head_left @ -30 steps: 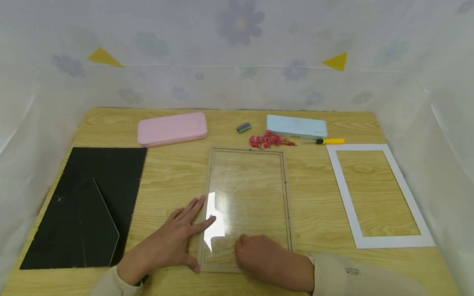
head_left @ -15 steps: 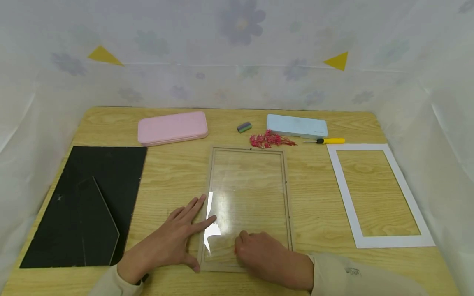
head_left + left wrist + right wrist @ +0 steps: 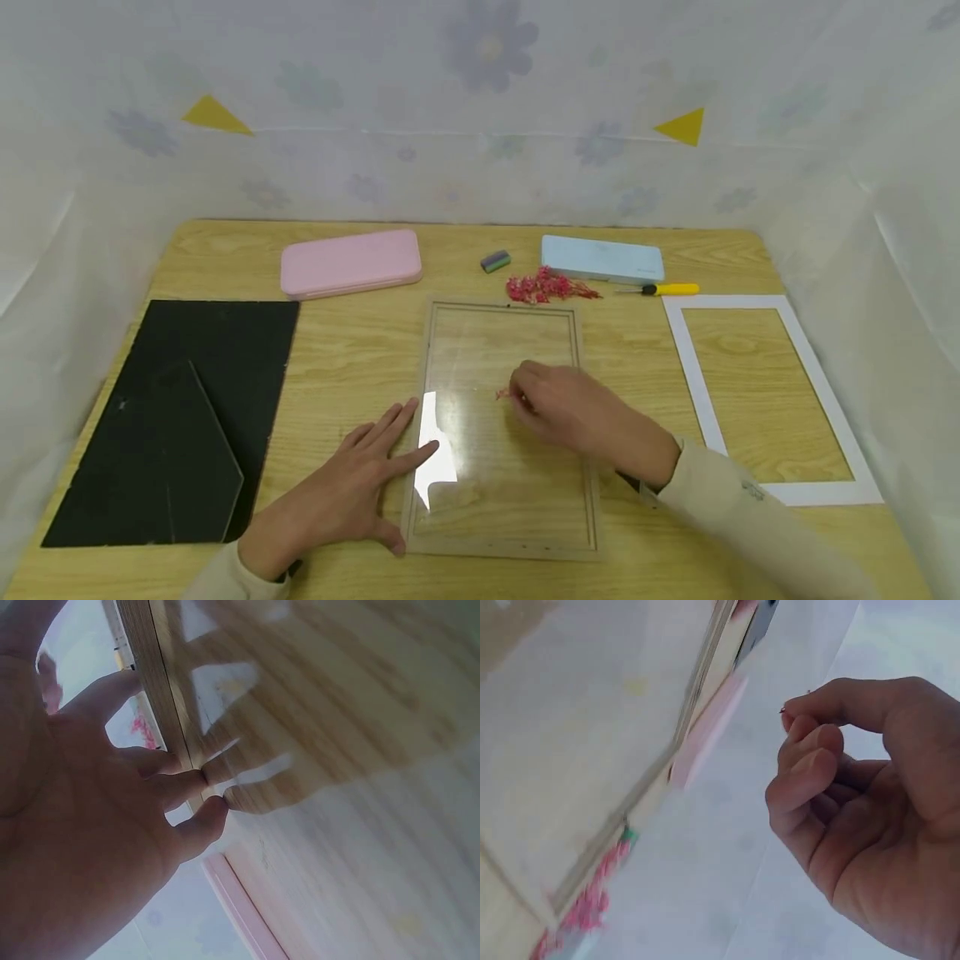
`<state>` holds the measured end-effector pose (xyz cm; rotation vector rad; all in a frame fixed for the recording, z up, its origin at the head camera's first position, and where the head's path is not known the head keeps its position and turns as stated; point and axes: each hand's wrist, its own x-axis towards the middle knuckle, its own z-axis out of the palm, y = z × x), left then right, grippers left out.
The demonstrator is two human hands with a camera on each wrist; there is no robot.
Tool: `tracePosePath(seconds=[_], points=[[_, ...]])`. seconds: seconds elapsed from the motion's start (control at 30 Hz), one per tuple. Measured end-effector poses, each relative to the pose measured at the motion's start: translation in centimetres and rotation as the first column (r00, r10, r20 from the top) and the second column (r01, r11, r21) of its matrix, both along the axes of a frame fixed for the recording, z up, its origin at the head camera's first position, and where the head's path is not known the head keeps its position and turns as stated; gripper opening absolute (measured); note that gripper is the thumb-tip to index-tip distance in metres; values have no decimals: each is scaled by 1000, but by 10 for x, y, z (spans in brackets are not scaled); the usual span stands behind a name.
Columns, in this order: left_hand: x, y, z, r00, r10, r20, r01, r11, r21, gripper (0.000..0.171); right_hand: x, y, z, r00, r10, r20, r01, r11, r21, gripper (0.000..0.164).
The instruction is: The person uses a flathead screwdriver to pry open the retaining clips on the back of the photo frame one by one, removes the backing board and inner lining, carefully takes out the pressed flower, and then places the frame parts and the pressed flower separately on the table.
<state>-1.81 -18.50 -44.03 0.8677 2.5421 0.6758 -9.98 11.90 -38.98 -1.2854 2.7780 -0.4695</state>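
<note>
A wooden picture frame (image 3: 592, 529) with a clear pane (image 3: 487, 350) lies mid-table in the head view. Against its left side rests my left hand (image 3: 356, 483), fingers spread and relaxed; in the left wrist view its fingertips (image 3: 213, 814) touch the table and the frame's edge. Over the pane, right of centre, my right hand (image 3: 570, 412) pinches a small reddish flower sprig (image 3: 502, 394) between thumb and forefinger. Most of the sprig is hidden by the fingers; only a tiny dark tip (image 3: 783, 711) shows in the right wrist view. Pink dried flowers (image 3: 543, 286) lie beyond the frame's far edge.
A black backing board (image 3: 112, 492) with a stand lies left, a white mat (image 3: 678, 333) right. Along the back are a pink case (image 3: 351, 262), a light blue case (image 3: 600, 257), a small purple-green block (image 3: 495, 262) and a yellow-handled screwdriver (image 3: 675, 289).
My right hand has lifted from the frame's near edge and moved away from me, up over the pane, carrying the sprig. My left hand stays in place.
</note>
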Motion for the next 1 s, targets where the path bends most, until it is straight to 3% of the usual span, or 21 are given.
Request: tracePosePath(seconds=[0.13,0.27,0.37,0.5,0.7,1.0], points=[[0,1,-1,1000,-13,-14,13,1000,-5,116,-38,18,9,995,-94,12,94,995,16,7],[0,1,-1,1000,-12,-16,12,1000,-15,117,-82,37,11,971,-227,72,222,973,71,14],[0,1,-1,1000,-11,-21,11,1000,-22,117,-115,50,5,944,-304,128,291,950,109,18],[1,0,-1,999,-17,-40,16,1000,-26,118,-147,58,-6,921,-333,203,313,941,126,20],[0,-2,0,998,-14,-53,13,1000,-25,118,-170,55,-21,908,-352,227,316,931,180,23],[1,0,-1,999,-8,-32,7,1000,-17,118,-174,49,-33,911,-360,202,310,919,244,24]])
